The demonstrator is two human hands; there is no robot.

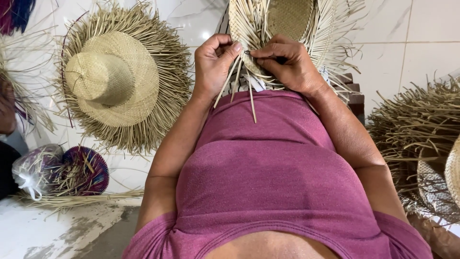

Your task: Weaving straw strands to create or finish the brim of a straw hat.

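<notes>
This looks like a home craft workshop for straw hats: a finished woven hat [112, 79] lies on the white tiled floor [421, 29], with heaps of loose straw [417, 124] around.

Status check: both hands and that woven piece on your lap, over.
Left hand pinching loose strands. Right hand grip shut on dark needle-like tool, partly hidden. Unfinished straw hat on lap. Nothing in the way.

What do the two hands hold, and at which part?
Both hold the unfinished straw hat at its near woven edge: left hand grips the loose strands there, right hand pinches the weave beside it.
</notes>
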